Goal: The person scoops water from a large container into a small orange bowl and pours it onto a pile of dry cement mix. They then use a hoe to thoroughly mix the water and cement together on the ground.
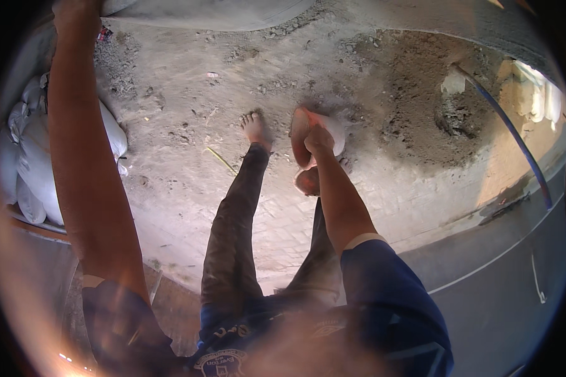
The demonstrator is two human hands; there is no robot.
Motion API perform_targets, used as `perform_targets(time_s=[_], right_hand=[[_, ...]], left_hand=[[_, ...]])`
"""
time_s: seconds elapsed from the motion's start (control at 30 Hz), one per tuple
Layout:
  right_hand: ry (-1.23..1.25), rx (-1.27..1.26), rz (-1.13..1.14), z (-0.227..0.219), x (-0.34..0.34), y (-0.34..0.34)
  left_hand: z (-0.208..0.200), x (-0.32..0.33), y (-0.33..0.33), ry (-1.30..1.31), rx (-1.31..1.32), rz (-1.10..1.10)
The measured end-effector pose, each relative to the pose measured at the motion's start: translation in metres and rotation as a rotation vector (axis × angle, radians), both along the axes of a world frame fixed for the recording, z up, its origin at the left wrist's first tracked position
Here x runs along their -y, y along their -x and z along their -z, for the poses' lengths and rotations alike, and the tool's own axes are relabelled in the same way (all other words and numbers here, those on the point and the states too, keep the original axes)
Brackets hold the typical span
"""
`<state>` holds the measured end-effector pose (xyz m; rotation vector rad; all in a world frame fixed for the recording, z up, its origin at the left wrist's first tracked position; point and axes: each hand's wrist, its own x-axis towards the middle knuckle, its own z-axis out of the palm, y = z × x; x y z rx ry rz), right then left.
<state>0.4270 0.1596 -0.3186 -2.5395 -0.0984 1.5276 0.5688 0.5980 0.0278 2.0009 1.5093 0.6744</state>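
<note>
My right hand (pixel 321 139) is closed on a bucket-like container (pixel 334 129) with a pale pinkish side and a reddish-brown face turned to the left. It is tilted low over the dusty floor, just in front of my right foot (pixel 307 181). My left arm stretches far forward, and my left hand (pixel 77 16) is at the top left edge of the picture. Beside it is the end of a large pale grey curved surface (pixel 214 14). The left fingers are mostly cut off, so what they touch is hidden.
White filled sacks (pixel 38 166) are piled at the left. Loose grey-brown rubble (pixel 421 107) lies at the right, with a blue-handled long tool (pixel 516 135) leaning over it. My bare left foot (pixel 255 127) stands on the floor near a thin yellowish strip (pixel 222 160).
</note>
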Motion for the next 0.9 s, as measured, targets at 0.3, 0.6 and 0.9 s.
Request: perform_targets(time_s=[0.3,0.6,0.9], right_hand=[[0.033,-0.111,-0.060,-0.095,0.007,-0.026],[-0.602,0.309,0.178,-0.393,0.044,-0.123],[-1.307,0.652,-0.114,-0.552,-0.141,-0.221]], left_hand=[[0.062,-0.105,0.054,-0.241,-0.361,0.139],[0.043,-0.020,0.007,0.018,-0.026,-0.111],[0.040,-0.016,0.013,0.032,0.189,-0.195]])
